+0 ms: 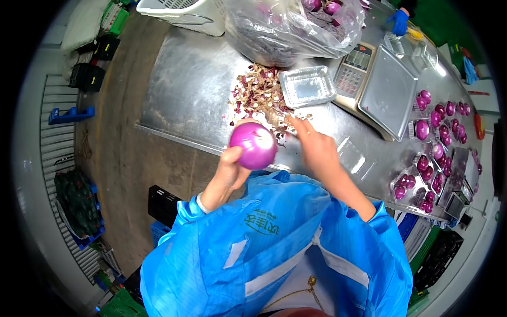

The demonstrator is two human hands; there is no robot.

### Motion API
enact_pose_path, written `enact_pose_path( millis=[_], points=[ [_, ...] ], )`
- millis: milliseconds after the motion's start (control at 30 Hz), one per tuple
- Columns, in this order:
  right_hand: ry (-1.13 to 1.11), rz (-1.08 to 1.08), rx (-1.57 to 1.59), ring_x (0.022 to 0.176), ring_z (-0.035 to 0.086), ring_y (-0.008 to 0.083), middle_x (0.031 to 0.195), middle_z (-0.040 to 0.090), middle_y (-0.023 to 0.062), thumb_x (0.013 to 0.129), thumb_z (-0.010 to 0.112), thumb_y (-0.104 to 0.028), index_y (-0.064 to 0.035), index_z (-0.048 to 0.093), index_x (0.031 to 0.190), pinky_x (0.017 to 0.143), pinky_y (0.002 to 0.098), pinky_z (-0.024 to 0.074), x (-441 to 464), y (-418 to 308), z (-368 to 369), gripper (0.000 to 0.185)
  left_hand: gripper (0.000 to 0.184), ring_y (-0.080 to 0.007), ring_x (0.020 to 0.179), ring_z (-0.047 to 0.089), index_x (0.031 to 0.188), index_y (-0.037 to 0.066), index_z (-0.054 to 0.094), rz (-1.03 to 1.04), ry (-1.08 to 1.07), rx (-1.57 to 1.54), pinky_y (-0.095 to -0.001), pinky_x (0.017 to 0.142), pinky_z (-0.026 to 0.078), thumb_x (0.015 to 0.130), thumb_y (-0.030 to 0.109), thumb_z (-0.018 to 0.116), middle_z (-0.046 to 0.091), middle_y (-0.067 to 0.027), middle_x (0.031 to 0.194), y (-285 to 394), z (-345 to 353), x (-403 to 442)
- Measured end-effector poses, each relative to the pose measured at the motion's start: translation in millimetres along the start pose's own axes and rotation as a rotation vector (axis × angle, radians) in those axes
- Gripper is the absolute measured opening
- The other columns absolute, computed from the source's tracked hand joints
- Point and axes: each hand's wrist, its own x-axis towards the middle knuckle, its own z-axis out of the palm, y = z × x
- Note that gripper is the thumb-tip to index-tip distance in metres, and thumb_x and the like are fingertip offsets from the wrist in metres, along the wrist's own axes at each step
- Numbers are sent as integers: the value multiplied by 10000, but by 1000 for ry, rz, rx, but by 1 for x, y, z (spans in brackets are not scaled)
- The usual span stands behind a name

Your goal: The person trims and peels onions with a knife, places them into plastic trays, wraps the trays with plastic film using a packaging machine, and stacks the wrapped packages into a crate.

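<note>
A peeled, glossy red onion (253, 146) rests in my left hand (231, 168), whose fingers and thumb are wrapped round its left side. To the right, my right hand (319, 149) reaches over the table's near side with its fingers stretched out and slightly apart. Its fingertips are beside a heap of dry onion skins (260, 95) and a blurred scrap of skin; no firm hold on it shows. Just beyond that hand, a clear plastic tray (308, 87) sits at the heap's right edge.
A digital scale (388, 92) stands to the right of the tray. Behind it is a plastic bag (285, 34) of red onions, beside a white basket (187, 16). Packed onions (422, 129) cover the metal table's (182, 79) right end. Another person's blue-gloved hand (398, 22) shows at the far side.
</note>
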Motion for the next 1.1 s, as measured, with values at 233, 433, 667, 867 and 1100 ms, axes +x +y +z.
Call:
enact_pose_path(
  millis=[233, 433, 667, 867, 1100],
  points=[
    [209, -191, 184, 716, 679, 208, 1154, 636, 64, 759, 624, 0, -131, 589, 1322, 580, 331, 548, 4, -28, -22, 579, 893, -286, 1170, 554, 1351, 63, 305, 640, 371, 797, -404, 1011, 479, 636, 183, 826, 499, -183, 1267, 13, -10, -4],
    [224, -211, 123, 718, 674, 188, 1126, 637, 53, 768, 640, -33, -137, 581, 1332, 571, 310, 549, 8, -29, -15, 577, 927, -308, 1187, 542, 1335, 78, 280, 762, 308, 825, -439, 1032, 450, 595, 144, 834, 503, -217, 1264, -1, -8, 4],
    [-38, 78, 778, 1034, 666, 272, 1275, 632, 137, 849, 772, -241, -92, 513, 1386, 865, 371, 532, 0, -8, -6, 614, 914, -304, 1181, 548, 1328, 61, 305, 642, 300, 658, -441, 1037, 439, 598, 171, 844, 501, -207, 1236, -10, 6, 11],
    [-285, 540, 1548, 705, 571, 67, 1112, 628, 85, 740, 855, -199, -70, 477, 1406, 577, 224, 468, -20, 26, -17, 777, 953, -384, 1271, 493, 1346, 66, 401, 657, -184, 953, -481, 1086, 398, 580, 260, 932, 498, -203, 1364, -68, 13, 57],
    [205, 1146, 1135, 709, 581, 92, 1094, 631, 111, 731, 830, -183, -38, 527, 1314, 526, 239, 446, -142, 120, 3, 673, 886, -378, 1260, 508, 1423, 7, 403, 361, -333, 1305, -446, 1060, 423, 724, 300, 864, 489, -223, 1390, -52, 31, 118]
  ],
)
